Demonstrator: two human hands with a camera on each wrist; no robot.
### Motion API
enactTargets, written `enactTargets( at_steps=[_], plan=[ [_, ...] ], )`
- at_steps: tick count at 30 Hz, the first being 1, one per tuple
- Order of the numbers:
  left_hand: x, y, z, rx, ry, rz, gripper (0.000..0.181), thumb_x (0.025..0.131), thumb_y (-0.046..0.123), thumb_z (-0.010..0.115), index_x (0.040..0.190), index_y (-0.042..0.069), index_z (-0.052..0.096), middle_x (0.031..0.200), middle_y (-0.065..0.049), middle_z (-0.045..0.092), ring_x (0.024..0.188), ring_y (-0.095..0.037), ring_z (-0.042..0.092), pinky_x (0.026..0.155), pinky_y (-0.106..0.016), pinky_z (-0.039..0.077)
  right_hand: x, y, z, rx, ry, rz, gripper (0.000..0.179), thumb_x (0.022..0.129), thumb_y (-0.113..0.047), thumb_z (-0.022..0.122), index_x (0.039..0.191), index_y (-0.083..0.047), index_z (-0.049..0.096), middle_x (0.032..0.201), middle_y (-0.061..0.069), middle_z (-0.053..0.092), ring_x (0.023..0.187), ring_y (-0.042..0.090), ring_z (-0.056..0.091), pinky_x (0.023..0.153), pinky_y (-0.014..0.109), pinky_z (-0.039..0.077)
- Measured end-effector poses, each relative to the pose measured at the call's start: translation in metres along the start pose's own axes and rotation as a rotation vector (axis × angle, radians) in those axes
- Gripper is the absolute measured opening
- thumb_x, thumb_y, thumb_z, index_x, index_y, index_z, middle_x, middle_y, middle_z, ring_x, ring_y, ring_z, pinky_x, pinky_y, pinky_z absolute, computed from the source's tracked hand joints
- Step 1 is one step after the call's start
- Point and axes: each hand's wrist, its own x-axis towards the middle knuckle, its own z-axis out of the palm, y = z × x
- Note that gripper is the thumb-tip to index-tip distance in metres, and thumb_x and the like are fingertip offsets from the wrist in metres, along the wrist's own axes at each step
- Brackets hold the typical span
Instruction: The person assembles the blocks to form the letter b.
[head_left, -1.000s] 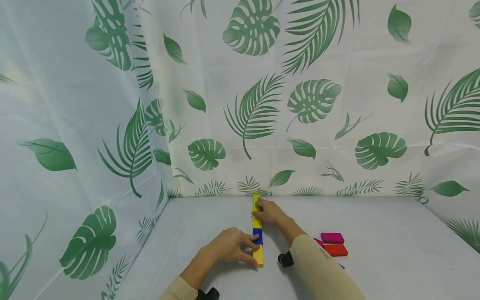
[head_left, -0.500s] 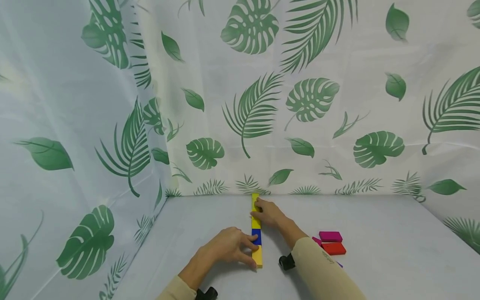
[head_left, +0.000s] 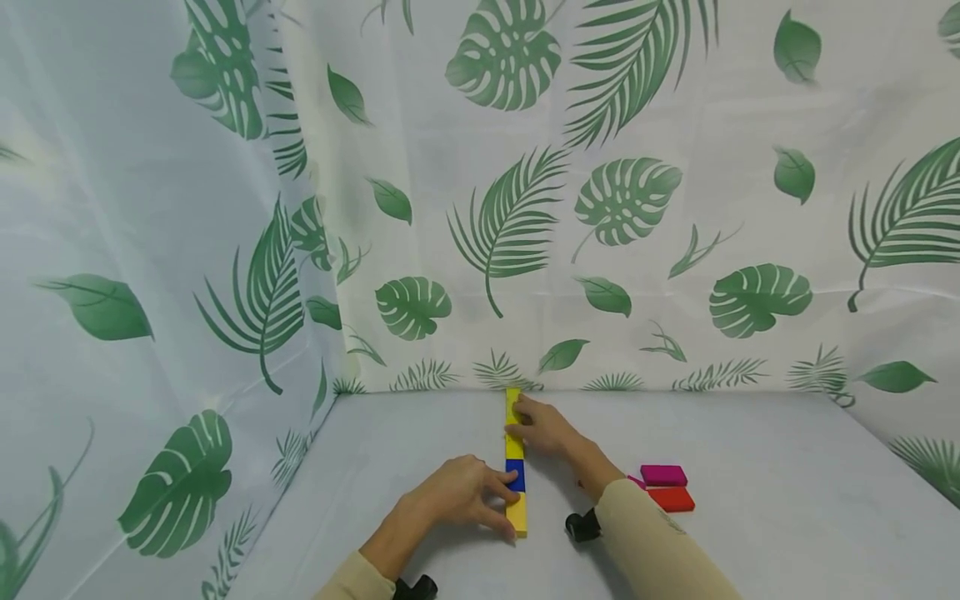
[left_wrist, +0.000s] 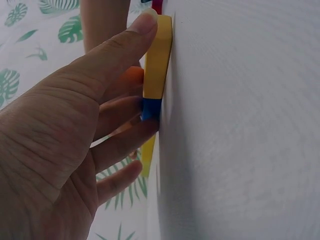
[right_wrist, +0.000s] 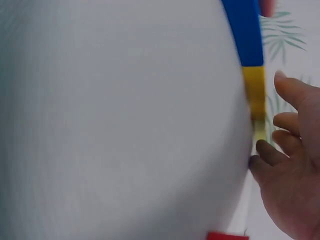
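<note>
A straight row of blocks runs from near to far in the head view: an orange-yellow block [head_left: 516,518] nearest, a blue block [head_left: 514,465] behind it, then a yellow stretch [head_left: 514,448] reaching the back cloth. From the left, my left hand [head_left: 459,492] lays its thumb at the near end of the orange-yellow block and fingertips over it and the blue block [left_wrist: 151,108]. Its fingers are loosely extended. My right hand [head_left: 551,427] is at the yellow stretch from the right, fingertips at its side and top. In the right wrist view, its thumb [right_wrist: 287,90] stands apart from the row.
Right of the row lie a magenta block [head_left: 663,475] and a red block [head_left: 672,499], with another magenta piece [head_left: 637,482] partly behind my right sleeve [head_left: 652,533]. Black wrist cameras sit under both wrists. A leaf-patterned cloth [head_left: 420,250] rises behind the table.
My right wrist and forearm have shifted slightly right, and the sleeve now covers a purple tip seen earlier. The left hand stays almost still at the row.
</note>
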Motion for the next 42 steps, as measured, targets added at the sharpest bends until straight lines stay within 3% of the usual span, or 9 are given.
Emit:
enactTargets(
  at_steps=[7,13,20,28,36,42],
  plan=[
    [-0.001,0.000,0.002,-0.003,0.003,-0.004,0.059,0.075,0.067,0.082,0.122,0.032,0.078,0.137,0.012,0.067,0.126,-0.003,0.063,0.104,-0.028,0.054,-0.020,0.003,-0.020,0.052,-0.007,-0.028,0.064,0.101,-0.040,0.067,0.155,-0.009,0.049,0.170,0.015,0.032,0.155,0.040,0.032,0.123,0.064,0.028],
    [0.001,0.000,0.002,-0.031,0.000,-0.021,0.060,0.074,0.066,0.082,0.123,0.032,0.077,0.137,0.013,0.066,0.127,-0.003,0.062,0.104,-0.027,0.054,-0.042,0.008,-0.036,0.051,0.037,-0.100,0.062,0.102,-0.040,0.066,0.155,-0.013,0.050,0.168,0.014,0.036,0.154,0.040,0.036,0.119,0.065,0.034],
    [0.000,0.004,-0.001,-0.016,-0.006,-0.054,0.061,0.073,0.065,0.083,0.124,0.031,0.076,0.137,0.013,0.066,0.128,-0.005,0.062,0.104,-0.028,0.054,-0.061,0.023,-0.046,0.158,0.078,-0.053,0.060,0.100,-0.045,0.067,0.151,-0.014,0.055,0.153,0.015,0.056,0.133,0.041,0.058,0.107,0.059,0.051],
    [0.000,0.005,0.000,-0.005,-0.017,-0.067,0.061,0.074,0.066,0.083,0.124,0.032,0.076,0.137,0.015,0.066,0.129,-0.006,0.062,0.105,-0.029,0.053,-0.071,0.029,-0.051,0.150,0.034,-0.037,0.054,0.098,-0.038,0.073,0.144,-0.014,0.061,0.139,0.013,0.064,0.117,0.027,0.064,0.096,0.047,0.059],
    [0.000,0.003,0.001,-0.026,-0.022,-0.080,0.062,0.072,0.068,0.082,0.125,0.034,0.075,0.137,0.017,0.066,0.130,-0.004,0.061,0.105,-0.030,0.053,-0.080,0.030,-0.064,0.089,-0.006,-0.102,0.049,0.098,-0.036,0.073,0.141,-0.013,0.065,0.134,0.013,0.066,0.104,0.017,0.061,0.085,0.029,0.057],
    [0.000,0.004,0.000,-0.024,-0.029,-0.083,0.062,0.074,0.068,0.081,0.125,0.034,0.075,0.138,0.016,0.065,0.130,-0.004,0.061,0.104,-0.031,0.052,-0.085,0.031,-0.074,0.087,-0.034,-0.124,0.048,0.098,-0.035,0.073,0.138,-0.009,0.066,0.132,0.015,0.067,0.105,0.019,0.061,0.085,0.027,0.056]
  ],
)
